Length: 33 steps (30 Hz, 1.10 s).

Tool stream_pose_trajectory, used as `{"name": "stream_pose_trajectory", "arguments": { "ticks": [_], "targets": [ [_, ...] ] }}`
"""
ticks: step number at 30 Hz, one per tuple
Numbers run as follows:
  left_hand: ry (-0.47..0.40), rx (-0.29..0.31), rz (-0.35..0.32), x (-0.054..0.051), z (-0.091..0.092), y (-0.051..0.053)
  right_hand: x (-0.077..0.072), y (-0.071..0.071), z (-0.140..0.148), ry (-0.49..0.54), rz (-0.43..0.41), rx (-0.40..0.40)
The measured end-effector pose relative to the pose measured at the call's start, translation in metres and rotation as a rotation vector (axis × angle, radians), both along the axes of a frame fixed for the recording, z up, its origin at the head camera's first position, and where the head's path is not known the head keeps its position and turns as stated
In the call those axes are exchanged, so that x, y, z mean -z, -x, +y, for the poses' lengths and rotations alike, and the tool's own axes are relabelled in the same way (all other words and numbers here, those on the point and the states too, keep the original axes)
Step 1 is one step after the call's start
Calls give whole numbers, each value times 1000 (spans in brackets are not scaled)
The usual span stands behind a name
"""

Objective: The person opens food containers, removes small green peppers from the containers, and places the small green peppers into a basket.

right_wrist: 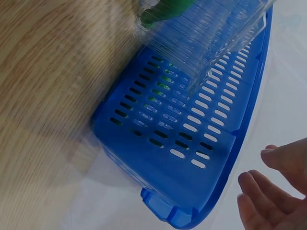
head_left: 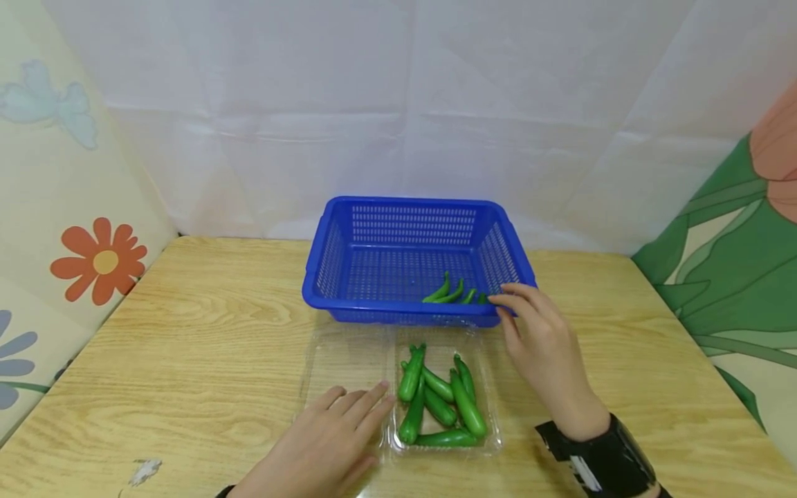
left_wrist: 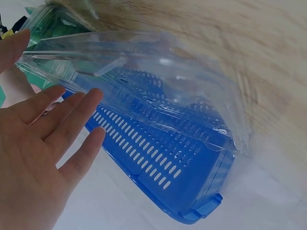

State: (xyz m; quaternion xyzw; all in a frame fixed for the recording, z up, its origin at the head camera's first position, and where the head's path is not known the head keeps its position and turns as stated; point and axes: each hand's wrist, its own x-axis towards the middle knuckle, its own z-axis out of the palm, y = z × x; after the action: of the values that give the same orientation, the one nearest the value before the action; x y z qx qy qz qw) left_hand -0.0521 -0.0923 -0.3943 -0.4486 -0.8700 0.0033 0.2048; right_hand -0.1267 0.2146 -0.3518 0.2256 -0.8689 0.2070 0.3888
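My right hand (head_left: 548, 353) hovers at the front right corner of the blue plastic basket (head_left: 373, 306), thumb and fingers apart. The right wrist view shows nothing between those fingertips (right_wrist: 247, 179). Several slim green zucchini-like vegetables (head_left: 450, 294) lie inside by the basket's front wall, partly hidden by its rim. Before the basket sits a clear plastic clamshell box (head_left: 492, 422), its lid (head_left: 349, 356) folded out to the left. More of the green vegetables (head_left: 467, 404) fill its right half. Over the lid's near part my left hand (head_left: 326, 439) extends loose, straight fingers; contact is unclear.
The wooden table (head_left: 205, 332) runs out to both sides. A white cloth (head_left: 280, 138) hangs behind the basket. Flower-painted panels (head_left: 81, 207) flank the table. A worn white patch (head_left: 145, 472) marks the near left tabletop. A black strap (head_left: 613, 460) circles my right wrist.
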Motion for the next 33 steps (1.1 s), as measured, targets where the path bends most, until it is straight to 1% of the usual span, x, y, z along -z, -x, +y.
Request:
{"name": "stream_pose_trajectory", "arguments": {
  "ticks": [8,14,18,20,28,33],
  "targets": [
    [2,5,0,0,0,0,0,-1,-1,-2,9,-13],
    [7,4,5,0,-1,0,-3,-3,-3,-32,53,-43],
    [4,5,6,0,-1,0,-6,-5,-3,-58,52,-81],
    [1,5,7,0,0,1,-7,-5,-4,-74,57,-115],
    [-11,6,5,0,0,1,-7,-8,-6,-231,36,-230],
    [-11,6,3,0,0,1,-6,-9,-10,-256,58,-275]
  ]
}}
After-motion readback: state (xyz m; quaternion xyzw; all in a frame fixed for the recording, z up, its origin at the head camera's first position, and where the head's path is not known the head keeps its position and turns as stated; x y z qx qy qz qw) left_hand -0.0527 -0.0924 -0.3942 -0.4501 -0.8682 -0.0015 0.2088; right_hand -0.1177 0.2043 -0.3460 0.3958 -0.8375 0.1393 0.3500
